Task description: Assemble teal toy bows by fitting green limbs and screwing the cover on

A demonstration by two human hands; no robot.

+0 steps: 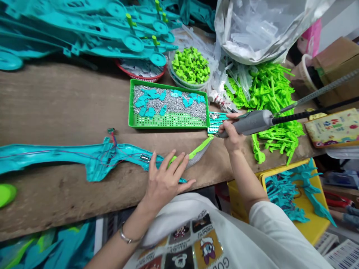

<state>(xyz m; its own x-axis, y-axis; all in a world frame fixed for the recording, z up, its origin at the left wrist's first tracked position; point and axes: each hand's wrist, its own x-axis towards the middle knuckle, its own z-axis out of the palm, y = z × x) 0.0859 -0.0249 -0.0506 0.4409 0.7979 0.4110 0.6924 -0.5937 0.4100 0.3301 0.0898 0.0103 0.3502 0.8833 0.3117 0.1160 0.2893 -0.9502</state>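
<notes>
Green tray (pixel 168 127), lime heap (pixel 273 87) flank driver (pixel 254 122) gripped by right fingers (pixel 231 130); left fingers (pixel 176 165) splayed over teal shell (pixel 94 169).

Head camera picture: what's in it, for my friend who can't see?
The right hand holds a gray power screwdriver by a lime-green strip; the left hand rests on a long teal plastic part. Beyond sits a green screw tray.
</notes>
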